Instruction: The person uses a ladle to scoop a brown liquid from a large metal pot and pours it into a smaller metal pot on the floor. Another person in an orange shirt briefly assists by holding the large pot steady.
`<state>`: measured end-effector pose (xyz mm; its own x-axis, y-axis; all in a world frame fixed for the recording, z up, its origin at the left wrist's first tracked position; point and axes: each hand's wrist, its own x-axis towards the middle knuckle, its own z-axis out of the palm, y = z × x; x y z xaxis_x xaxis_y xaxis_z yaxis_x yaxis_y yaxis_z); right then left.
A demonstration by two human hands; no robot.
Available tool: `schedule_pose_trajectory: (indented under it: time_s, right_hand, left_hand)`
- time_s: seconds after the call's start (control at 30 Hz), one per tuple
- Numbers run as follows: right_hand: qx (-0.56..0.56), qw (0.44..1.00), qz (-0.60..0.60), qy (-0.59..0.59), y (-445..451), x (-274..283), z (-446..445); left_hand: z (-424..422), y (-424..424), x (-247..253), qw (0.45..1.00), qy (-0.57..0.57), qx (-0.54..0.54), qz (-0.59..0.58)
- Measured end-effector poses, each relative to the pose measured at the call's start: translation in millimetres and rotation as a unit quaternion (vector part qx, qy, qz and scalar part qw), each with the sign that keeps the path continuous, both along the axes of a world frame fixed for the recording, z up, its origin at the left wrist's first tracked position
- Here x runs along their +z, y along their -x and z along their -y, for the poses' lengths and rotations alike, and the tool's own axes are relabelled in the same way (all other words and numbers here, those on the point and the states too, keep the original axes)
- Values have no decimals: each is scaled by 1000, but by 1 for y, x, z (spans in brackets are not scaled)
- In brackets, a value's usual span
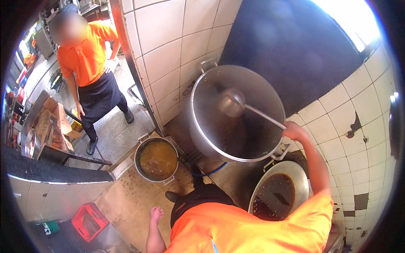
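My right hand (295, 131) grips the long handle of a metal ladle (232, 102), reaching over the rim of a large aluminium stockpot (207, 140). The ladle's bowl is inside the pot, above or at its dark contents; I cannot tell which. At my left side my left hand (156, 214) hangs in the air with its fingers curled and no object visible in it. A smaller two-handled pot (136, 163) of yellowish-brown liquid stands on the floor ahead of that hand. Below my right arm is a wide metal pan (302, 177) of dark brown liquid.
White tiled walls (161, 27) border the stockpot. Another person (90, 60) in an orange shirt and dark apron stands beyond the doorway at left. Near them is a metal table (57, 155) with cardboard. A red plastic crate (102, 223) lies at lower left. A blue hose (210, 173) runs beneath the stockpot.
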<state>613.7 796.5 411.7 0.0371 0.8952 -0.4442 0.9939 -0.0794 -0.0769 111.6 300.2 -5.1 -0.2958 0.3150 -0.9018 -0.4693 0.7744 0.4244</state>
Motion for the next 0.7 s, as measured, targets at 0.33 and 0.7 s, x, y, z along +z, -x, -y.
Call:
schedule_pose_trajectory:
  time_s: [0.33, 0.7]
  right_hand:
    - [200, 909, 326, 164, -22, -169, -124]
    - [157, 772, -15, 615, -72, -257, -149]
  left_hand:
    - [42, -41, 12, 991, 14, 129, -21]
    - [46, -129, 12, 973, 64, 221, 12]
